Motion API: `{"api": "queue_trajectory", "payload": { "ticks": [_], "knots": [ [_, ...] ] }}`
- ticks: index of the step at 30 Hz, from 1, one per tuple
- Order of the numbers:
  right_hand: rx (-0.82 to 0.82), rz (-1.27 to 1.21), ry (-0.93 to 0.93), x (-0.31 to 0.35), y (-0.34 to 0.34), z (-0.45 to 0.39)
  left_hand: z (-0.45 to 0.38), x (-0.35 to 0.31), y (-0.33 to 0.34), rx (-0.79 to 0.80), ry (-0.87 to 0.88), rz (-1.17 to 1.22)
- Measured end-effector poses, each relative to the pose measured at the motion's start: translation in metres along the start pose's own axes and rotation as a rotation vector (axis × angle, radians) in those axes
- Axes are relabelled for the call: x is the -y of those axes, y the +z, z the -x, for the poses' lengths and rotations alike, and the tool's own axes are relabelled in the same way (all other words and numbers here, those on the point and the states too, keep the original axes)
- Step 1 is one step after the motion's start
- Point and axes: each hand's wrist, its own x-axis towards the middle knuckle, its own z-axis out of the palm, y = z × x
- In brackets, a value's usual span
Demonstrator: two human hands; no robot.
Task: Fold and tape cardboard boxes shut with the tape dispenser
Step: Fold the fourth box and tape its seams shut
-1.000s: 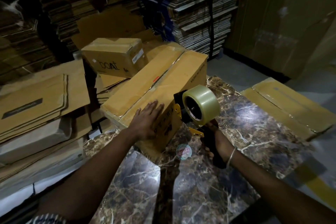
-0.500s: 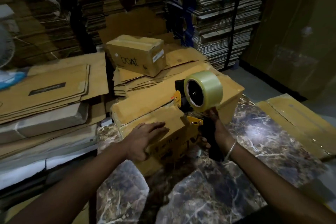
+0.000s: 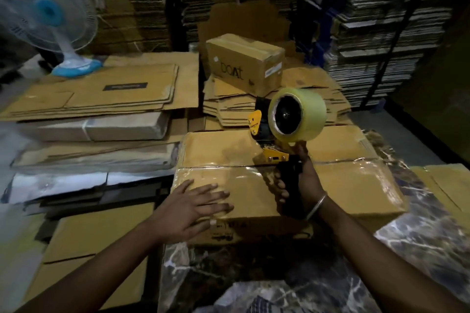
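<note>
- Head view: a closed cardboard box (image 3: 279, 185) is seen lying on the marbled bench (image 3: 419, 249), its two top flaps meeting in a centre seam that runs left to right.
- A glossy strip of clear tape (image 3: 218, 168) is seen along the seam on the left part and again to the right of the dispenser; whether it is one unbroken strip cannot be told.
- The left hand (image 3: 193, 206) is laid flat on the near flap, fingers straight and spread, pressing down and gripping nothing.
- The right hand (image 3: 302, 180) is wrapped round the black handle of the tape dispenser (image 3: 284, 134), whose yellow blade end is set on or just above the seam near the middle of the box; contact cannot be confirmed.
- The roll of clear tape (image 3: 297, 114) stands upright on the dispenser, above the box top.
- The box is judged to be light and fairly stiff, with flaps that would spring up if not held down; a flat palm on the flap beside the seam is the sensible hold.
- The taped surface is judged slippery, so bare card is better pressed.
- The dispenser is best taken by its handle, well away from the serrated blade.
- Behind the box, a smaller sealed box (image 3: 244, 66) is seen resting on flattened cartons (image 3: 101, 89), and a fan (image 3: 48, 12) stands at far left.
</note>
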Motion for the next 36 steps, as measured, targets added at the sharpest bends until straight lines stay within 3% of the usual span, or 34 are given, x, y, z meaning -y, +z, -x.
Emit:
{"api": "queue_trajectory", "payload": {
  "ticks": [4,8,10,13,19,27,31,33,36],
  "knots": [
    [-0.017,-0.022,0.017,-0.006,0.001,-0.008,0.016,-0.007,0.027,-0.454,-0.287,0.103],
    [0.017,-0.057,0.014,-0.005,-0.004,-0.012,0.003,-0.031,0.05,-1.123,-0.694,0.752],
    [0.039,-0.067,0.033,-0.006,-0.007,-0.015,-0.007,-0.046,0.05,-1.303,-0.88,1.035],
    [0.045,-0.091,0.046,-0.005,-0.01,-0.018,-0.014,-0.054,0.048,-1.308,-1.01,1.229],
    [0.032,-0.081,0.079,-0.002,-0.008,-0.02,0.0,-0.04,0.06,-1.239,-1.059,1.402],
    [0.002,-0.025,0.093,-0.003,-0.004,-0.017,0.009,-0.039,0.043,-1.018,-1.23,1.023],
    [0.01,0.064,0.092,-0.003,0.0,-0.015,0.024,-0.011,0.022,-0.769,-1.193,0.969],
    [0.007,0.109,0.108,-0.001,0.002,-0.013,0.023,-0.005,0.01,-0.671,-1.206,0.823],
    [-0.008,0.192,0.143,0.001,0.001,-0.007,0.008,-0.025,-0.012,-0.85,-1.107,0.56]
  ]
}}
